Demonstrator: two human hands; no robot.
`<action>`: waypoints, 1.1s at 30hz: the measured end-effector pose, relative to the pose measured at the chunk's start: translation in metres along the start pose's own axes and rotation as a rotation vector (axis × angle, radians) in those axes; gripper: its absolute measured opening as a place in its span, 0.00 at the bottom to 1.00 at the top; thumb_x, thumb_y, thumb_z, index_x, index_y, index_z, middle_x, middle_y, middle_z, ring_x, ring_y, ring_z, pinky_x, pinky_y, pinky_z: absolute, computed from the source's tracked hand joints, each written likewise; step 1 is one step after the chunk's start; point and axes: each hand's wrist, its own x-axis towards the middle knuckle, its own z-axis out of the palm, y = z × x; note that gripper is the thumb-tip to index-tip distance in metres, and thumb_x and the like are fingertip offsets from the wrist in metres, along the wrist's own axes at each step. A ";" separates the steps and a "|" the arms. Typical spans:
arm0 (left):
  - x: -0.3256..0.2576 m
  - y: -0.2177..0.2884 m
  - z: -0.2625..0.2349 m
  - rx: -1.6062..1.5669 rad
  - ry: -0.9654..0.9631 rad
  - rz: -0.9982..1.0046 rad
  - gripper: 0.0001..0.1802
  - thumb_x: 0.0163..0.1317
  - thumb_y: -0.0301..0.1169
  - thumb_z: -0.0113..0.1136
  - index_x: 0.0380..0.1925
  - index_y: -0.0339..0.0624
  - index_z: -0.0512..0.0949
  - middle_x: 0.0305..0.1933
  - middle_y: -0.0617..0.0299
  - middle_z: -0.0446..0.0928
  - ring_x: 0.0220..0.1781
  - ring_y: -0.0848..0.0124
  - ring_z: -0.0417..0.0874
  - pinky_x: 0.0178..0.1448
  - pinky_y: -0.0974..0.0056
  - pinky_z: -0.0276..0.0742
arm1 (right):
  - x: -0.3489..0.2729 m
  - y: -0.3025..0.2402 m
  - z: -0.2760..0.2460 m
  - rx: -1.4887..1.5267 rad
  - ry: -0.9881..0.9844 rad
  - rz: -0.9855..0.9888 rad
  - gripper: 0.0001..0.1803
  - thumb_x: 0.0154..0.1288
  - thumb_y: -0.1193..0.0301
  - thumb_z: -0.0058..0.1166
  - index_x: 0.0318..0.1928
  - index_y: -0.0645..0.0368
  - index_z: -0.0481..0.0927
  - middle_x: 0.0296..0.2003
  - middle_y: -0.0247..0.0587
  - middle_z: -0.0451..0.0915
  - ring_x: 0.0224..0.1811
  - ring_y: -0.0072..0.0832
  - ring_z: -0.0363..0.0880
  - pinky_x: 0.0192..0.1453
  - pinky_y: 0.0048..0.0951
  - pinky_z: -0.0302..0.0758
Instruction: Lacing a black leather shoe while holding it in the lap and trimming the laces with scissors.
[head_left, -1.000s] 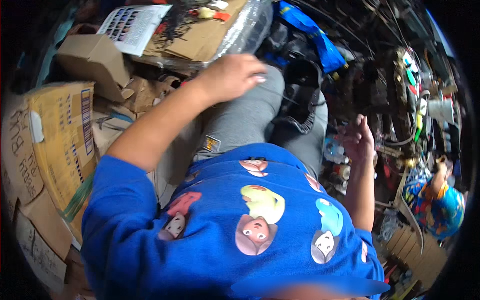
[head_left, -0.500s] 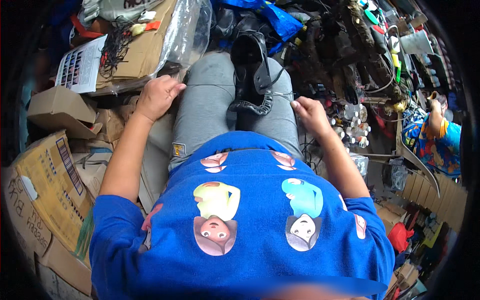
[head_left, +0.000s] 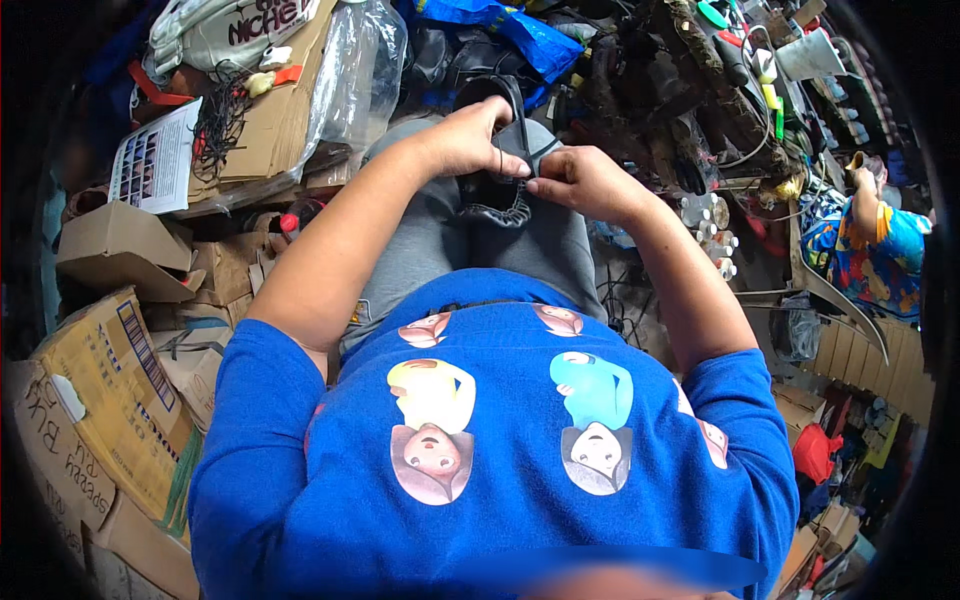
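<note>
The shoe [head_left: 506,214] lies on the lap [head_left: 405,255], between the thighs. At its 10 o'clock the left hand [head_left: 465,142] grasps the upper; at 3 o'clock the right hand [head_left: 592,182] pinches by its edge, on what I cannot tell. Wide apart half a second ago, the hands now meet, so work centres on that edge. Farther out: blue plastic [head_left: 540,42] at 1 o'clock, a printed sheet [head_left: 152,160] at 9.

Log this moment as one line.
left hand: on black shoe | right hand: fingers curled at shoe's side, hold unclear | shoe: over grey trousers
</note>
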 end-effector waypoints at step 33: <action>-0.147 -0.002 -0.063 0.038 0.417 -0.053 0.10 0.54 0.18 0.56 0.36 0.36 0.82 0.36 0.60 0.77 0.41 0.72 0.77 0.49 0.70 0.71 | -0.018 -0.023 -0.002 -0.058 0.205 0.004 0.16 0.50 0.77 0.58 0.42 0.52 0.84 0.30 0.44 0.78 0.32 0.35 0.79 0.38 0.32 0.75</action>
